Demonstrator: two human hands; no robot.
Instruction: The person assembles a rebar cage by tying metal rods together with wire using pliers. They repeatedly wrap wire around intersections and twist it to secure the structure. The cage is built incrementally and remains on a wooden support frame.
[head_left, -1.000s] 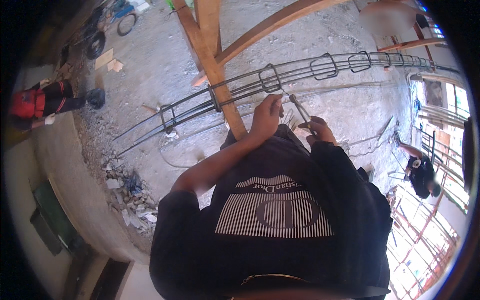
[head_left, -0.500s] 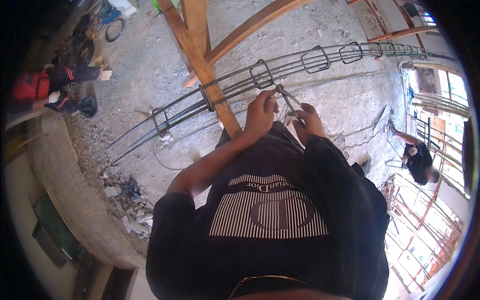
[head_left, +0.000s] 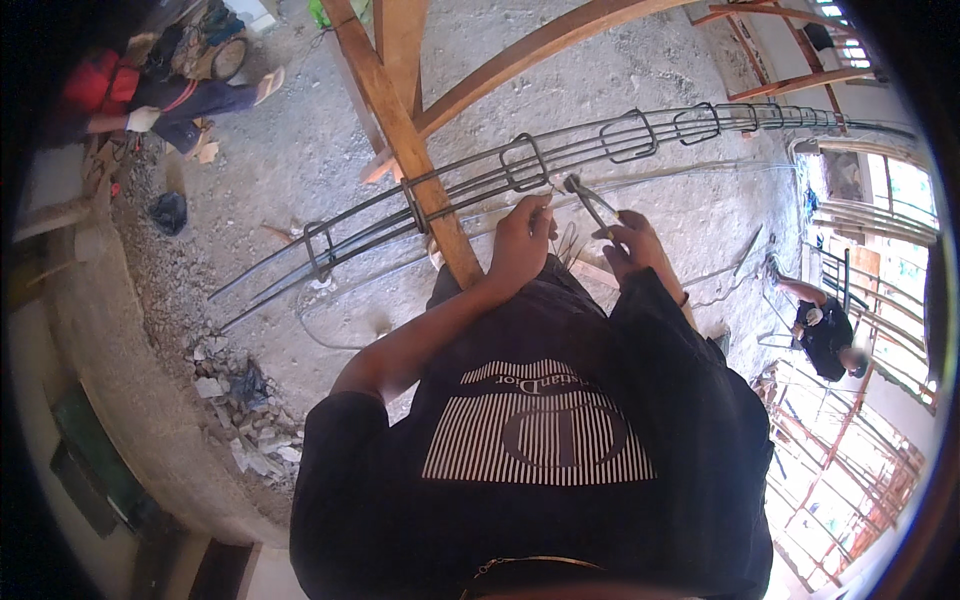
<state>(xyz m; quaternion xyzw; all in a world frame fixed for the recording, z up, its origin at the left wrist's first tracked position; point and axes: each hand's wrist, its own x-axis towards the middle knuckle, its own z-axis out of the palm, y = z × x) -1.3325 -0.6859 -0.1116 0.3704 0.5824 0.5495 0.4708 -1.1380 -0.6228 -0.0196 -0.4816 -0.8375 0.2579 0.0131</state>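
In my right hand (head_left: 637, 245) are dark metal pincers (head_left: 594, 204), my fingers wrapped round the handles. Their head points up and left, close to the steel bars but apart from my other hand. My left hand (head_left: 520, 245) is closed, thumb and fingers pinched together just below a square stirrup (head_left: 523, 162). Thin wire (head_left: 567, 240) in bent loops sticks out beside its fingers. Past both hands stretches a long rebar cage (head_left: 470, 187), its parallel bars ringed by several stirrups. The wire's ends near the pincers are too small to make out.
A wooden post (head_left: 395, 115) with a curved brace (head_left: 540, 60) crosses over the cage. Rubble (head_left: 255, 425) lies at the lower left. One co-worker in red (head_left: 100, 85) is at the far left; another in black (head_left: 826, 335) is at the right, by wooden framing.
The pincers have moved right, away from my left fingertips, and their handles now angle toward the right. My left hand has dropped slightly. The co-worker at left has shifted, one leg stretched out.
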